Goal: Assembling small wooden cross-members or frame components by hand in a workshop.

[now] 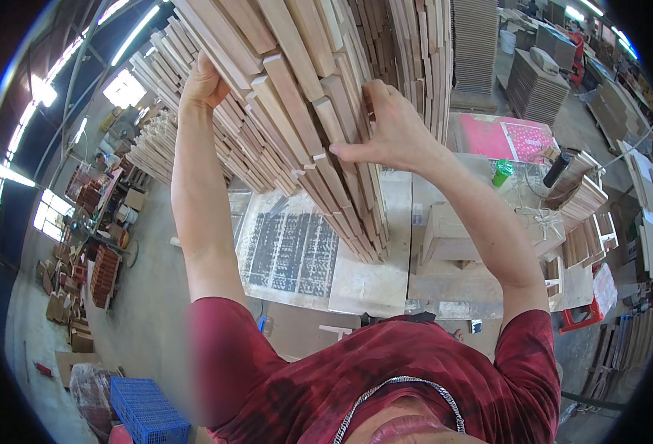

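Against the plank stack [304, 111], left hand [204, 81] and right hand [393, 126] press.

a flat pink package [515, 138] with a dotted pattern lies on the table past my right arm. brown cardboard boxes [69, 325] sit scattered on the floor far to my left, low beside the stacks there. no labels, signs or screens i can make out.
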Motion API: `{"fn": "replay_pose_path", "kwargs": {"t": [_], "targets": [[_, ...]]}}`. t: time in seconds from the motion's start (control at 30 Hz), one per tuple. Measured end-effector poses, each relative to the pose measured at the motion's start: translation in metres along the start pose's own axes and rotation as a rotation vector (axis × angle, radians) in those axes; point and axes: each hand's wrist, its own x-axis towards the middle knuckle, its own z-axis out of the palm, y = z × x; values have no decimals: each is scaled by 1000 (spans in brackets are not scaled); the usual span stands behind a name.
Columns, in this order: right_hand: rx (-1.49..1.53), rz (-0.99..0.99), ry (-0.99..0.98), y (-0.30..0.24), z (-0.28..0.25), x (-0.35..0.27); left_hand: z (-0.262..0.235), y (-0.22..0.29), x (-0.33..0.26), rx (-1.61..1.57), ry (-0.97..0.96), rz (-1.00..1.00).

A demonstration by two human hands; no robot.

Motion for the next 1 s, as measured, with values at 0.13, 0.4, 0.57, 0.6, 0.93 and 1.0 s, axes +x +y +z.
{"fn": "replay_pose_path", "kwargs": {"t": [0.13, 0.4, 0.57, 0.6, 0.93, 1.0], "targets": [[-11, 41, -27, -15, -1, 3, -17, 10, -15, 133, 28, -4], [-30, 48, -22, -2, 4, -1, 48, -1, -48, 219, 81, -102], [-33, 94, -44, -6, 5, 0, 93, -10, -57, 186, 292, 8], [-36, 83, -35, -6, 6, 0, 94, -13, -57, 124, 332, 97], [-11, 99, -42, -5, 0, 3, 128, -14, -60, -126, 420, 84], [-46, 85, -42, -2, -2, 2, 125, -11, -63, -117, 408, 116]]}}
